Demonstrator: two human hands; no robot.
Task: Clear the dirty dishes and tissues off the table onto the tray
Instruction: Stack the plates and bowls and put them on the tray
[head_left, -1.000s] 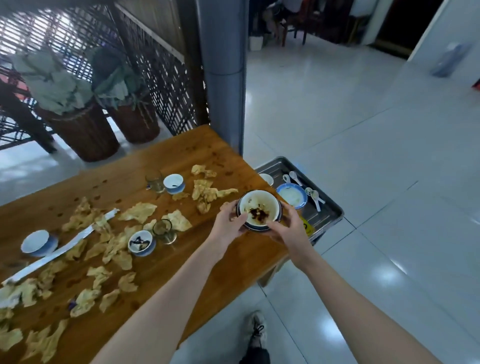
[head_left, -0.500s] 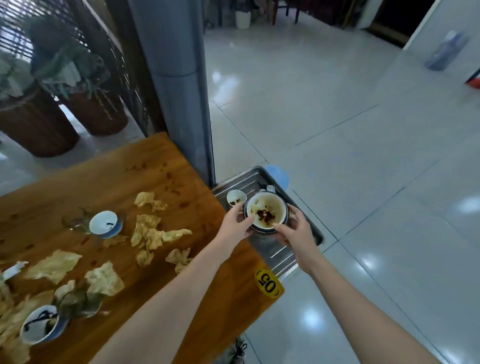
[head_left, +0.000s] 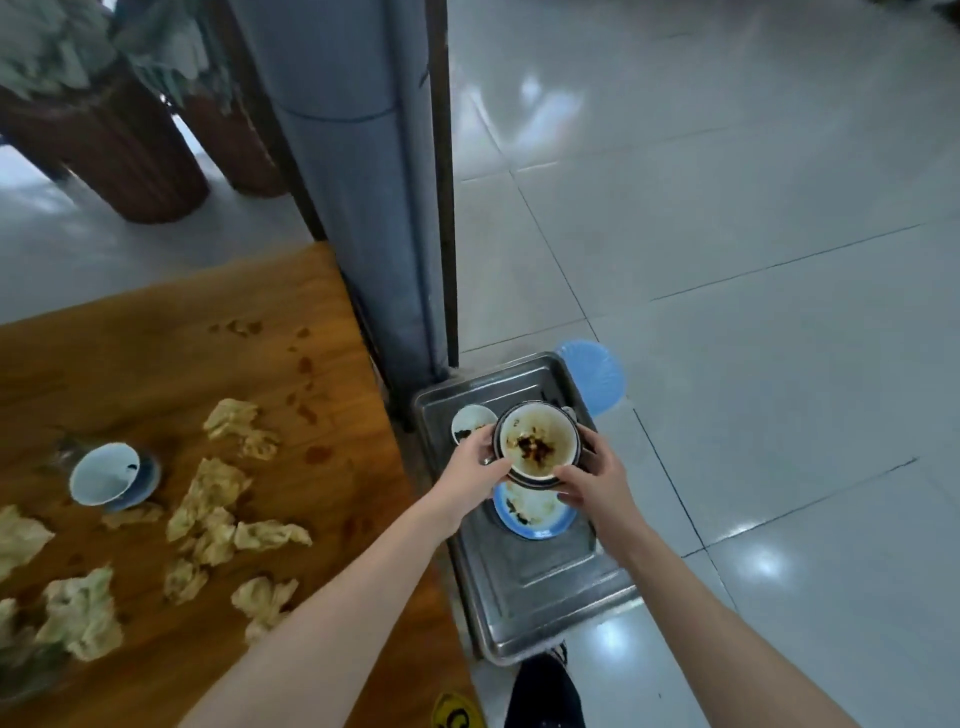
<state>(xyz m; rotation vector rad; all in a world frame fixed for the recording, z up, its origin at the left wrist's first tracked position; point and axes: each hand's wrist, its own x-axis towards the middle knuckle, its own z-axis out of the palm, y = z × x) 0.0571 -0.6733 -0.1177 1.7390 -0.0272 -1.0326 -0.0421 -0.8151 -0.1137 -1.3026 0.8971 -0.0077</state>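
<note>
Now both hands, left hand (head_left: 474, 467) and right hand (head_left: 592, 480), clamp curled fingers on the dirty bowl (head_left: 536, 441) above the tray (head_left: 524, 582).

The bowl (head_left: 537, 441) hides most of the blue plate (head_left: 537, 521) at frame centre; whether they touch is unclear. The yellow sticker (head_left: 457, 716) is cut off by the bottom edge.

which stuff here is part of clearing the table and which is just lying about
Part of the job:
- dirty bowl, held over the tray by left hand and right hand
- blue plate and small dish, on the tray
- cup and crumpled tissues, on the table

Just there:
- grey pillar
- planters
- light blue plastic disc
- yellow number sticker
</note>
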